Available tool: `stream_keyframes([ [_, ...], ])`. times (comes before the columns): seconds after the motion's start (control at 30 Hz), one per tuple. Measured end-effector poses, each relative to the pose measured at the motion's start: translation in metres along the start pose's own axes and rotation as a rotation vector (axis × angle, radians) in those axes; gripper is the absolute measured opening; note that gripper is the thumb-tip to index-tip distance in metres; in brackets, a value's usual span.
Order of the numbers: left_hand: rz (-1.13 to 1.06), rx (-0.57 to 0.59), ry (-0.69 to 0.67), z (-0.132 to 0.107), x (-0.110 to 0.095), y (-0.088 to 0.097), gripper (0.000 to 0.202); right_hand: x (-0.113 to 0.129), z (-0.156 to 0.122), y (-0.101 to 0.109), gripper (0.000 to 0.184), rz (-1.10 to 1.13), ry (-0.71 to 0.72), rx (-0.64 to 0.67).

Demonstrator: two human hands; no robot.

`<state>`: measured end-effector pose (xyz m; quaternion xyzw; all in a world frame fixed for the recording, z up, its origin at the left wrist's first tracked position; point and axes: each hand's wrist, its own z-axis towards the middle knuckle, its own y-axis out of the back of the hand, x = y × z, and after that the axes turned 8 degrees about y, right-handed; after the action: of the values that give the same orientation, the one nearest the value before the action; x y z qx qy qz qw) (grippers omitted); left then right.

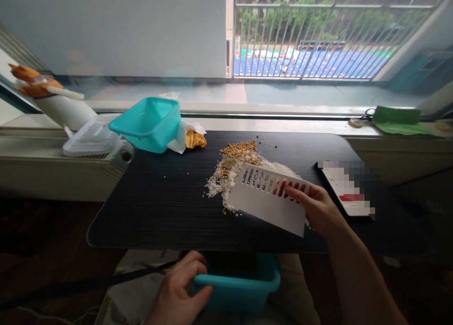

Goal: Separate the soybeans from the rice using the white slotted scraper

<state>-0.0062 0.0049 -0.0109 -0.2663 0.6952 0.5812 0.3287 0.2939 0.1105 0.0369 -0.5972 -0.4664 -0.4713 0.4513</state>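
Note:
My right hand [316, 207] grips a white slotted plastic scraper [264, 200], its lower edge resting on the black table [159, 207] beside a heap of white rice [226, 181]. Yellow beans [239, 149] lie mixed into the far side of the heap. Below the table's near edge, my left hand [180, 289] holds the rim of a teal plastic tub [240, 287], fingers curled over its left end. The tub's inside is hidden under the table edge.
A second teal tub [148, 124] sits tilted at the table's far left, with a clear lid [90, 138] and a white wrapper with something orange [194, 138] beside it. A phone [348, 188] lies at the right. A windowsill with green cloth [399, 119] runs behind.

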Motion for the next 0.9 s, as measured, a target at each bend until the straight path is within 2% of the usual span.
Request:
stream_keyframes([
  [0.3, 0.005, 0.019, -0.010, -0.0010, 0.0012, 0.0004, 0.015, -0.0016, -0.0020, 0.0012, 0.018, 0.065, -0.007, 0.005],
  [0.5, 0.005, 0.026, 0.009, -0.0005, -0.0015, 0.0019, 0.014, 0.0025, -0.0052, 0.0008, 0.019, 0.016, -0.019, 0.068],
  [0.7, -0.005, 0.024, 0.018, -0.0008, 0.0010, 0.0004, 0.013, 0.0047, -0.0085, 0.0021, 0.025, -0.038, -0.005, 0.073],
  [0.9, -0.006, 0.013, 0.012, -0.0009, 0.0026, -0.0013, 0.013, -0.0014, -0.0056, -0.0031, 0.022, 0.036, -0.012, 0.083],
])
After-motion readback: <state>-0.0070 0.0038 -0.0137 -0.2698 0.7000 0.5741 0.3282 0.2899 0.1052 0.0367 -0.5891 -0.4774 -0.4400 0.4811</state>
